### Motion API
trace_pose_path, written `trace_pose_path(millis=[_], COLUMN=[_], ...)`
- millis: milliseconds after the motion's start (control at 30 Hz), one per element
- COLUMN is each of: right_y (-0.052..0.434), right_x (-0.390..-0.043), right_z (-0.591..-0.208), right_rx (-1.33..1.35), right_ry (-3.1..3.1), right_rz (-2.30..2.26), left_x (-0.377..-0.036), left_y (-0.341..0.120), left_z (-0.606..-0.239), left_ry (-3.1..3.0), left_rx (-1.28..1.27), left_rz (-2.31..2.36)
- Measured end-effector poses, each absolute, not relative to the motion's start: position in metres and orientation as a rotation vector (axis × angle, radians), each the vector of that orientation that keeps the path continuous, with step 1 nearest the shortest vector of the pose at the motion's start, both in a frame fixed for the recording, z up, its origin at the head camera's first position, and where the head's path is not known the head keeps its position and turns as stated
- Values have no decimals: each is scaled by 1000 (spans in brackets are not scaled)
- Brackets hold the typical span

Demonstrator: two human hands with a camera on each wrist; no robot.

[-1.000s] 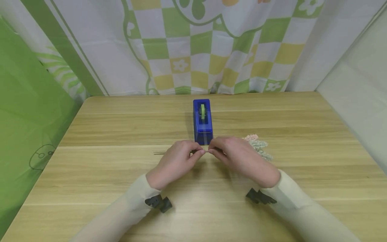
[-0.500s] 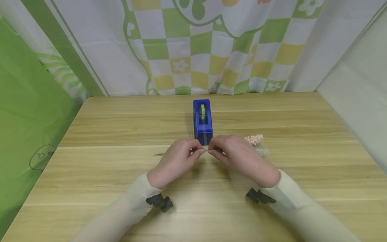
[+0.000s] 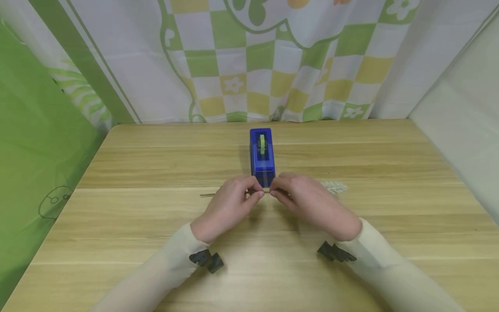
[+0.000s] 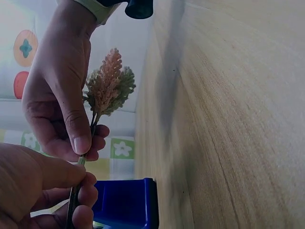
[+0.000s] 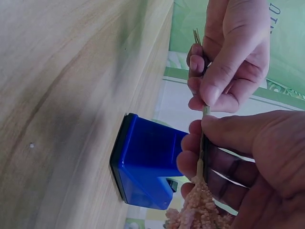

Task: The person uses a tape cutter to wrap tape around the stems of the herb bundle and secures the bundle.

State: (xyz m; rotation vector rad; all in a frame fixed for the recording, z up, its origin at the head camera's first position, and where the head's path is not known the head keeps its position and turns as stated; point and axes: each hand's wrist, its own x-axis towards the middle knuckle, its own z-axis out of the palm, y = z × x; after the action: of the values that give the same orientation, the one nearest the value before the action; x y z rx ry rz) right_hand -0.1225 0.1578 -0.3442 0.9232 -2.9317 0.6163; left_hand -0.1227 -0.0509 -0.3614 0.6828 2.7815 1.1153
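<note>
A small bunch of artificial flowers (image 4: 108,86), pink and grey-green, is held level by its stems (image 3: 207,195) over the table. My left hand (image 3: 230,208) pinches the stems between thumb and fingers, their bare ends sticking out to its left. Close beside it, my right hand (image 3: 312,206) pinches the same stems nearer the blooms. In the short gap between the fingertips shows a pale green band (image 5: 206,110) around the stems. The pink head (image 5: 198,207) hangs past my right hand in the right wrist view; the head view shows only a pale green sprig (image 3: 336,187) there.
Just beyond the hands stands a blue tape dispenser (image 3: 262,156) with a greenish roll in it. The wooden table (image 3: 156,160) reaches back to a checked curtain (image 3: 288,60). Green cloth (image 3: 35,143) hangs at the left, with a dark wire loop (image 3: 54,201) against it.
The bunch has turned about its stems: pink blooms seen before in the head view are now out of sight behind my right hand. Both hands have shifted slightly toward the dispenser.
</note>
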Motion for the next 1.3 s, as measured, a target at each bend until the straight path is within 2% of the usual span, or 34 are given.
trace_pose_path(millis=[1300], right_y=[153], right_x=[-127], right_z=[-347], right_rx=[867], right_ry=[-2902], right_rz=[540], left_x=[-129], left_y=[-51], left_z=[-366], left_ry=[2819], left_rx=[716], left_rz=[1043])
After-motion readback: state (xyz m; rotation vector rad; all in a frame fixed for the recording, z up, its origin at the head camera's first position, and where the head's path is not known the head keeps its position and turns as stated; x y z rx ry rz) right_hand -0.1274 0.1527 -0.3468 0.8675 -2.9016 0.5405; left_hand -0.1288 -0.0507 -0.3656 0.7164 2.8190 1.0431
